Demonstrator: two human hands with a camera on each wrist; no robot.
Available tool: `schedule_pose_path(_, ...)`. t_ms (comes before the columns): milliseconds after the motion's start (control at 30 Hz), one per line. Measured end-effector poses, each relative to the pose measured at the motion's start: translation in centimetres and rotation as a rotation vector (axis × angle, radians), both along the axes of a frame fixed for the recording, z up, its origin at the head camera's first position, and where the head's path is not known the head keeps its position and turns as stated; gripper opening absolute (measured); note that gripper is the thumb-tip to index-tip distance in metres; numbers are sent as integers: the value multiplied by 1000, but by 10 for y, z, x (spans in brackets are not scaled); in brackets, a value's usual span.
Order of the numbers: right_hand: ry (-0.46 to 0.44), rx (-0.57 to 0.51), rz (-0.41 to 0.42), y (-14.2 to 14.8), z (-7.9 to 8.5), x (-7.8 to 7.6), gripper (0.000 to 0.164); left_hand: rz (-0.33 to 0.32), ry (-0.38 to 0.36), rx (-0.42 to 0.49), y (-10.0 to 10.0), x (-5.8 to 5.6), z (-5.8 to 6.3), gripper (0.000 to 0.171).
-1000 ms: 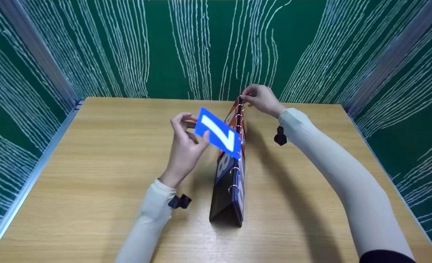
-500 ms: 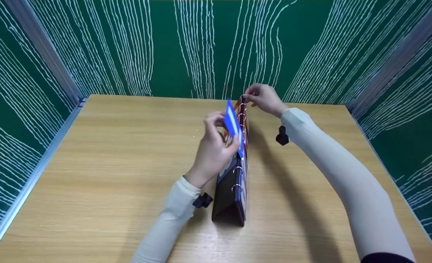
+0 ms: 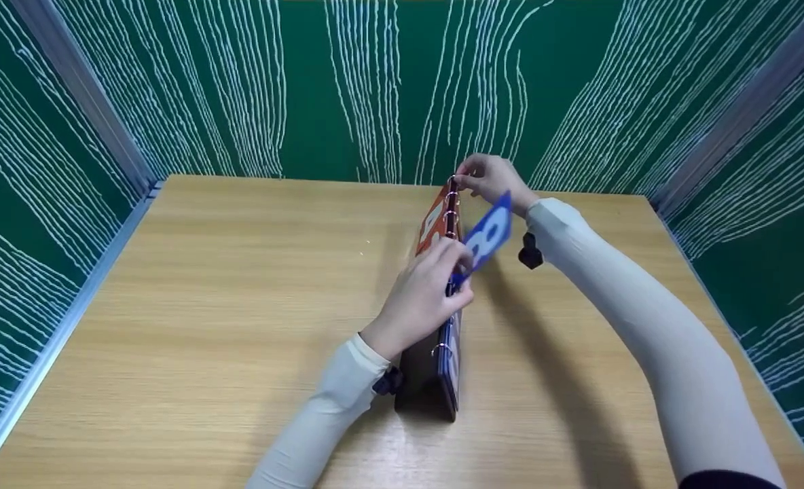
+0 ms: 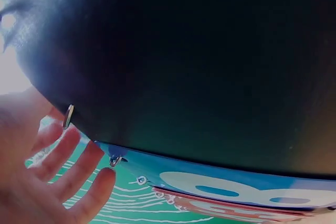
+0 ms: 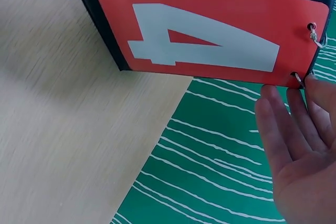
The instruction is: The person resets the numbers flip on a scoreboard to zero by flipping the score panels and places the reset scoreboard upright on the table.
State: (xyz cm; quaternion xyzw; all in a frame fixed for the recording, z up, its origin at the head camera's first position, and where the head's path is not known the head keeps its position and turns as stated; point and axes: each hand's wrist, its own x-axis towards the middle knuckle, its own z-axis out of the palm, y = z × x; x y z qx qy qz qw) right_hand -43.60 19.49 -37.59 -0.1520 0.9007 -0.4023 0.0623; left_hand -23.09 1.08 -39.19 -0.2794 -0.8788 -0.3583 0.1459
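Observation:
A tent-shaped flip scoreboard [image 3: 426,370] stands end-on on the table, its number cards hung from metal rings along the ridge. My left hand [image 3: 424,292] reaches over the ridge from the left. Its curled fingers and thumb hold a blue number card [image 3: 489,236], marked 8, by its lower part; the card tilts up to the right. The left wrist view shows the dark board and another blue 8 card [image 4: 231,184]. At the far end, my right hand [image 3: 494,178] pinches the scoreboard's top corner beside the last ring. A red 4 card [image 5: 205,38] hangs there.
The scoreboard stands mid-way across the wooden table [image 3: 252,272]. Green panels [image 3: 307,88] with white wavy lines close off the back and both sides. A small black wrist camera [image 3: 530,251] sits at the right cuff.
My left hand has moved right, swinging the blue card from the left side over the ridge; its face showed 7 earlier and shows 8 now. The right hand keeps its place.

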Motion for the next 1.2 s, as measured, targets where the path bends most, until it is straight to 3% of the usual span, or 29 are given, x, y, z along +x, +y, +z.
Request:
schedule_pose_path(367, 27, 48, 38, 3, -7, -7, 17, -42, 37, -120, 3, 2, -8, 23)
schedule_pose_path(533, 36, 45, 37, 3, -5, -7, 17, -50, 13, -134, 3, 3, -6, 18)
schedule_pose_path(800, 27, 52, 42, 5, -2, -9, 17, -49, 48, -190, 4, 2, -5, 9)
schedule_pose_path(1200, 13, 45, 46, 8, 0, -10, 19, -59, -10, -254, 4, -1, -1, 11)
